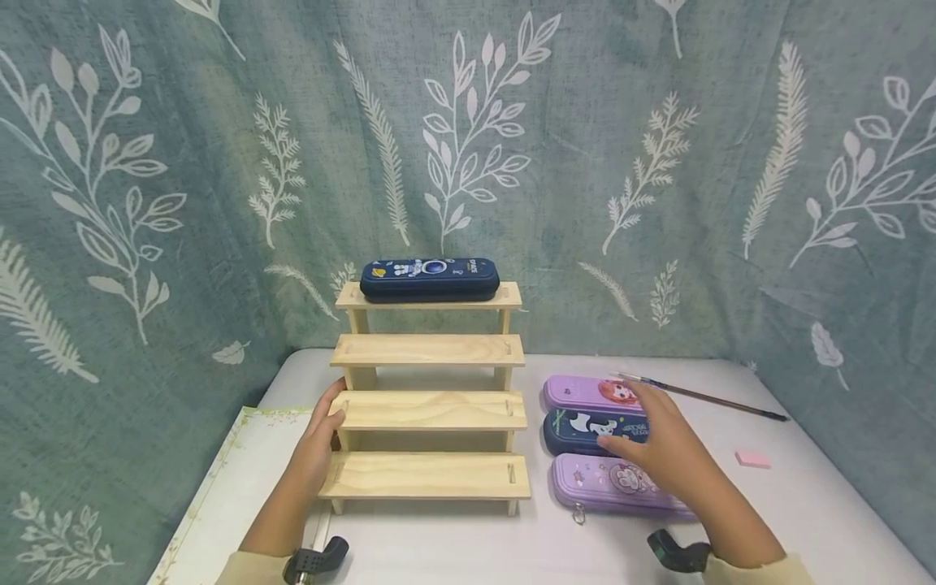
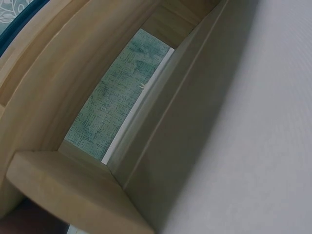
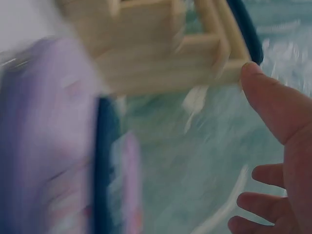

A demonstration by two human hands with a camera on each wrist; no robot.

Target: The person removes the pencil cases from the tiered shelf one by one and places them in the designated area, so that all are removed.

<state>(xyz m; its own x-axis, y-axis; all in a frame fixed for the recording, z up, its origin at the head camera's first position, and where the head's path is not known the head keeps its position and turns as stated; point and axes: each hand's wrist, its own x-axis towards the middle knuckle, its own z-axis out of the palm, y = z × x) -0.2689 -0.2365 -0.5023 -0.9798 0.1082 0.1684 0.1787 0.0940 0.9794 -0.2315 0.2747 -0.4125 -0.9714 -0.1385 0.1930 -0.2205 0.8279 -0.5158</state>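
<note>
A four-tier wooden display stand (image 1: 431,410) stands on the white table, with a navy space-print pencil case (image 1: 431,279) on its top tier. My left hand (image 1: 319,431) holds the stand's left side near a middle tier; in the left wrist view, wooden tiers (image 2: 78,190) fill the left part. My right hand (image 1: 669,443) hovers with spread fingers over three pencil cases right of the stand: a purple one (image 1: 574,391) at the back, a navy one (image 1: 574,431) between, a lilac bunny one (image 1: 592,479) in front. The right wrist view shows its thumb and fingertips apart, holding nothing.
A long thin paintbrush (image 1: 724,399) and a pink eraser (image 1: 753,459) lie to the right. A sheet with a leafy border (image 1: 234,479) covers the table's left side. A green leaf-print curtain (image 1: 556,162) hangs behind and at both sides.
</note>
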